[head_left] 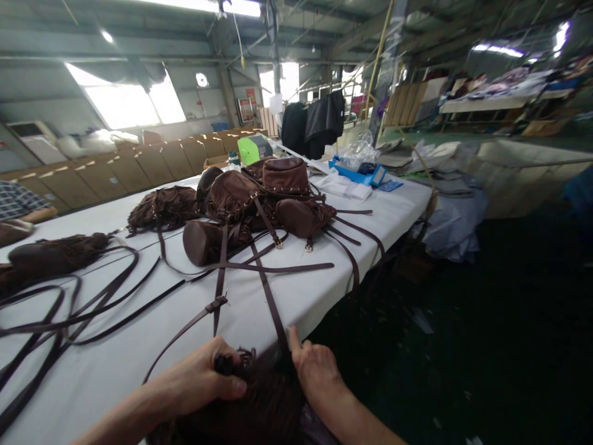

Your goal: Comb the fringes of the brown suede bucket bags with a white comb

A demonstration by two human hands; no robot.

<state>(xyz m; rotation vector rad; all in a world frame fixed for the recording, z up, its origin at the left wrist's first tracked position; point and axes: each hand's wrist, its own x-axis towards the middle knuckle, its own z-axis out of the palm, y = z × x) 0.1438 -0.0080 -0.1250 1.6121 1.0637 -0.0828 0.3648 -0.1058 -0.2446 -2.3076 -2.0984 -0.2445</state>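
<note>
A dark brown fringed bag (259, 405) is at the bottom of the view, at the table's near edge. My left hand (204, 377) is closed around its dark gathered top, thumb toward me. On the bag's right side is my right hand (317, 371), its index finger stretched up beside a dark strap (270, 296). The other fingers of that hand are curled and partly hidden, so what they hold does not show. Another strap with a buckle (216, 303) lies on the table left of the bag. The lower part of the bag is in shadow.
A pile of brown fringed bags (236, 194) with loose straps lies on the white table (296, 290). More bags (60, 254) and long straps lie at left, near another person's sleeve (21, 201). A blue tray (356, 175) sits farther back. Dark floor borders the table at right.
</note>
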